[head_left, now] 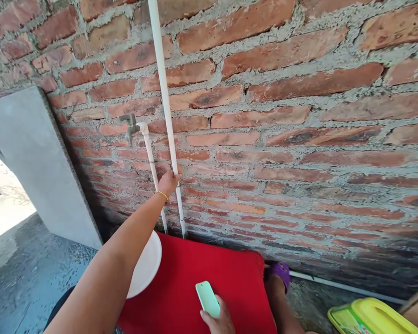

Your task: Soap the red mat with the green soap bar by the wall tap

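My left hand [169,182] reaches forward to the brick wall, its fingers closed around the tall white pipe [166,102] at a small fitting; the fingertips are partly hidden. A yellow bangle [163,195] circles that wrist. Low in front, my right hand [220,320] holds a light green scrubbing brush [208,299], with a small hole at its far end and its underside out of sight. Beneath it spreads a red cloth [195,264]. A white basin [149,266] sits at the cloth's left edge, partly covered by my left forearm.
A grey tap [129,125] tops a shorter white pipe [150,155]. At left, a grey slab [38,162] leans on the brick wall [264,130]. Right of the cloth are a foot in a purple clog [280,273], a thin floor pipe [344,287] and a yellow package [372,317].
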`<state>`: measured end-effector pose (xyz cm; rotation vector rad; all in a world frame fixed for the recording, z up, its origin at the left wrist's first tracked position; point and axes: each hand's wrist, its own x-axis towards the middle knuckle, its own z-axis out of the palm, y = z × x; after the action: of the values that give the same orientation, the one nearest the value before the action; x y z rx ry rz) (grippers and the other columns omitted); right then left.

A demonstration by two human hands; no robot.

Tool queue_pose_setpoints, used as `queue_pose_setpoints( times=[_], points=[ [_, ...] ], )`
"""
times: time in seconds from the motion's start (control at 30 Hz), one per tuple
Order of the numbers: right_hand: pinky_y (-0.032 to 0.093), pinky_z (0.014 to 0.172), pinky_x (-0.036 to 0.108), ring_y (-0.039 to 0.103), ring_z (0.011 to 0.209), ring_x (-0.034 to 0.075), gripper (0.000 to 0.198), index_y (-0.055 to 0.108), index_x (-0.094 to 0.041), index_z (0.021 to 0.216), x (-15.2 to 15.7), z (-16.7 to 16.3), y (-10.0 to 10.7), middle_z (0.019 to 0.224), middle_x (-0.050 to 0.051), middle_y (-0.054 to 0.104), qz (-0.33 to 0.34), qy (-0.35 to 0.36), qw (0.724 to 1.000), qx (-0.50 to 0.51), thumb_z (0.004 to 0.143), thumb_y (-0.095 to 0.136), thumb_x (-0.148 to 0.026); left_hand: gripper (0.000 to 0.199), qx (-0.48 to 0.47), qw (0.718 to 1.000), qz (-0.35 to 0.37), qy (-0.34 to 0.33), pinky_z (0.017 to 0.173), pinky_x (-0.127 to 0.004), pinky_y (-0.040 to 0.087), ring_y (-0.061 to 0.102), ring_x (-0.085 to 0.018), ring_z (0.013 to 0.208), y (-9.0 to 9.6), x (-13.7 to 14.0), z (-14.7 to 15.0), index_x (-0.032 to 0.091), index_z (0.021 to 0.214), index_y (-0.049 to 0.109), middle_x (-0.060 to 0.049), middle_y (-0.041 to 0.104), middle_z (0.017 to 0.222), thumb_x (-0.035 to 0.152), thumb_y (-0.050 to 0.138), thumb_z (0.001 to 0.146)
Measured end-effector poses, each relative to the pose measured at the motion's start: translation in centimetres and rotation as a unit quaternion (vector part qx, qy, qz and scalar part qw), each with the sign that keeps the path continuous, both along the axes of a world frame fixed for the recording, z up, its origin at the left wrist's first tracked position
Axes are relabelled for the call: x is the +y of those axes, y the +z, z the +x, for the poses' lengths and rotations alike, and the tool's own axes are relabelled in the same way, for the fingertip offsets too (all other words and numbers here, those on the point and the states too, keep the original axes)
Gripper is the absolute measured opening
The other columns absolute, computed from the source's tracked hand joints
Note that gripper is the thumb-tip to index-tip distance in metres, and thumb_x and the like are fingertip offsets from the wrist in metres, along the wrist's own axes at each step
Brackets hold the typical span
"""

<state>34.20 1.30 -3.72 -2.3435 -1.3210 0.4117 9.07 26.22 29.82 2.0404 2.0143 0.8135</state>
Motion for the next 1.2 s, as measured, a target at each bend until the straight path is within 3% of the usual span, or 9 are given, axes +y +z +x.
queue_pose_setpoints(
  times=[0.13, 0.23, 0.37, 0.53, 0.67, 0.77, 0.83, 1.03, 1.2],
  points=[
    [0.049, 0.078, 0.052, 0.058, 0.113, 0.040, 0.066, 0.041, -0.044, 0.134, 5.3, 10.2, 4.4, 0.111, 0.005, 0.067, -0.011, -0.053, 0.998, -0.013, 0.069, 0.051, -0.046, 0.024, 0.016, 1.000, 0.023, 0.007, 0.076, -0.028, 0.046, 0.065, -0.020, 0.095, -0.5, 0.6, 0.2, 0.021, 0.095, 0.058, -0.008, 0.071, 0.098, 0.042, 0.047, 0.090],
    [0.048, 0.080, 0.050, 0.059, 0.111, 0.040, 0.065, 0.044, -0.036, 0.136, 7.0, 13.1, 5.7, 0.109, 0.012, 0.067, -0.023, -0.083, 0.996, -0.003, 0.072, 0.050, -0.041, 0.023, 0.037, 0.999, 0.040, -0.001, 0.078, -0.028, 0.046, 0.065, -0.020, 0.098, -0.7, 0.8, 0.2, 0.022, 0.096, 0.058, -0.008, 0.070, 0.102, 0.040, 0.045, 0.091],
    [0.049, 0.077, 0.053, 0.058, 0.112, 0.041, 0.070, 0.039, -0.041, 0.137, 5.6, 10.1, 4.9, 0.112, 0.008, 0.066, -0.033, -0.052, 0.998, 0.025, 0.069, 0.054, -0.043, 0.023, 0.032, 0.999, 0.034, -0.001, 0.079, -0.030, 0.046, 0.064, -0.022, 0.100, -0.6, 0.4, 0.3, 0.022, 0.097, 0.057, -0.009, 0.070, 0.103, 0.040, 0.044, 0.091],
    [0.052, 0.066, 0.047, 0.061, 0.109, 0.037, 0.071, 0.040, -0.059, 0.124, 1.6, 2.2, 0.9, 0.110, -0.001, 0.068, -0.020, 0.002, 0.997, 0.068, 0.060, 0.066, -0.045, 0.036, -0.056, 0.996, 0.039, 0.049, 0.078, -0.032, 0.047, 0.063, -0.023, 0.101, -0.8, -0.5, -0.9, 0.023, 0.107, 0.050, -0.008, 0.068, 0.108, 0.053, 0.049, 0.087],
    [0.052, 0.067, 0.043, 0.063, 0.106, 0.037, 0.068, 0.048, -0.050, 0.123, 3.2, 5.4, 2.3, 0.106, 0.002, 0.070, -0.019, -0.064, 0.988, 0.137, 0.058, 0.068, -0.042, 0.042, -0.107, 0.975, 0.097, 0.170, 0.083, -0.034, 0.046, 0.060, -0.024, 0.109, -1.5, -0.5, -3.6, 0.021, 0.117, 0.043, -0.013, 0.060, 0.123, 0.052, 0.043, 0.089],
    [0.049, 0.077, 0.044, 0.058, 0.113, 0.037, 0.073, 0.045, -0.035, 0.133, 5.4, 8.9, 5.1, 0.113, 0.008, 0.067, -0.012, -0.114, 0.985, 0.130, 0.063, 0.062, -0.042, 0.039, -0.097, 0.976, 0.058, 0.185, 0.083, -0.034, 0.046, 0.060, -0.025, 0.110, -1.8, 0.4, -5.5, 0.020, 0.112, 0.047, -0.015, 0.061, 0.121, 0.051, 0.046, 0.088],
    [0.048, 0.079, 0.042, 0.059, 0.111, 0.037, 0.072, 0.049, -0.028, 0.130, 4.7, 7.1, 5.4, 0.110, 0.010, 0.068, -0.027, -0.131, 0.981, 0.143, 0.060, 0.065, -0.039, 0.036, -0.070, 0.986, 0.019, 0.147, 0.081, -0.034, 0.046, 0.062, -0.026, 0.107, -1.9, 1.1, -6.3, 0.021, 0.107, 0.050, -0.014, 0.065, 0.115, 0.050, 0.052, 0.086],
    [0.051, 0.083, 0.033, 0.064, 0.102, 0.026, 0.058, 0.056, -0.024, 0.117, -3.5, -9.4, 0.5, 0.110, 0.008, 0.068, -0.013, -0.005, 0.980, 0.201, 0.062, 0.066, -0.039, 0.020, -0.002, 0.992, 0.007, 0.129, 0.080, -0.032, 0.046, 0.063, -0.024, 0.103, -2.2, 1.9, -6.7, 0.022, 0.102, 0.053, -0.011, 0.068, 0.110, 0.037, 0.044, 0.091],
    [0.049, 0.091, 0.033, 0.062, 0.106, 0.024, 0.056, 0.049, -0.022, 0.123, -4.5, -11.1, -0.6, 0.118, 0.009, 0.064, -0.050, 0.036, 0.983, 0.171, 0.071, 0.057, -0.040, 0.021, 0.011, 0.992, 0.003, 0.129, 0.078, -0.033, 0.046, 0.064, -0.024, 0.102, -2.0, 1.7, -6.6, 0.022, 0.100, 0.054, -0.012, 0.068, 0.111, 0.038, 0.043, 0.091]
  ],
)
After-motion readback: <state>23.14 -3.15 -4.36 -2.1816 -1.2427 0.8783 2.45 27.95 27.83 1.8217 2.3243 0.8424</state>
